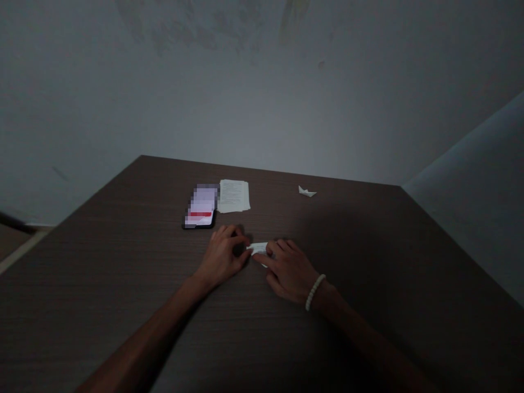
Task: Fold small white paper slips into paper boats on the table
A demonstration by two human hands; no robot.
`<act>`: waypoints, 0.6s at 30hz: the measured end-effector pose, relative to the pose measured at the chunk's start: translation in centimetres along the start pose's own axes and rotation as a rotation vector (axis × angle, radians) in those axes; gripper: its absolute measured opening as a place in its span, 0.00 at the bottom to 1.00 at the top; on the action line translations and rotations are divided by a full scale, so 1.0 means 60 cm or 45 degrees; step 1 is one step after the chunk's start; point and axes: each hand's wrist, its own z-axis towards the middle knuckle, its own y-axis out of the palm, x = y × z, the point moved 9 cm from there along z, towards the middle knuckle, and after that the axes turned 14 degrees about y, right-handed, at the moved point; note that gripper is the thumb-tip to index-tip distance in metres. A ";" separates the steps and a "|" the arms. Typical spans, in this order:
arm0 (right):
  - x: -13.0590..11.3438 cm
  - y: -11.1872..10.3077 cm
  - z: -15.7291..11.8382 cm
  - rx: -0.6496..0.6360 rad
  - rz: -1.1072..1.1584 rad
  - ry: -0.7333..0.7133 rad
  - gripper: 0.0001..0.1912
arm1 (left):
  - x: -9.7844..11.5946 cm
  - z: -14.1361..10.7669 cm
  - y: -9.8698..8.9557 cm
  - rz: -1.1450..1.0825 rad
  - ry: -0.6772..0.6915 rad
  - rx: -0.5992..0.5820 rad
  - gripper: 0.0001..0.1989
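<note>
A small piece of folded white paper [258, 248] lies on the dark wooden table between my two hands. At its left end, my left hand [224, 252] pinches the tip between thumb and forefinger. My right hand [290, 268], with a beaded bracelet [315, 292] at the wrist, rests over the right part of the paper, its fingers bent and pressing on it. The right end of the paper is hidden under those fingers.
A phone [201, 206] with a lit screen lies beyond my left hand. Right beside it is a stack of printed paper sheets [233, 195]. A small folded paper boat [307, 192] stands near the far edge of the table [352, 218], by the wall.
</note>
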 end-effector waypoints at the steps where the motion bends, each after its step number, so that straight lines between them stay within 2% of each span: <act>1: -0.001 0.001 0.001 0.002 -0.010 -0.005 0.18 | 0.000 0.000 0.000 0.000 0.000 -0.002 0.07; 9: -0.003 0.003 0.000 -0.024 -0.034 -0.047 0.19 | 0.001 0.000 0.001 0.006 0.018 -0.012 0.07; 18: 0.020 0.016 -0.034 -0.045 0.040 -0.060 0.19 | -0.004 0.004 0.007 0.039 0.046 0.006 0.07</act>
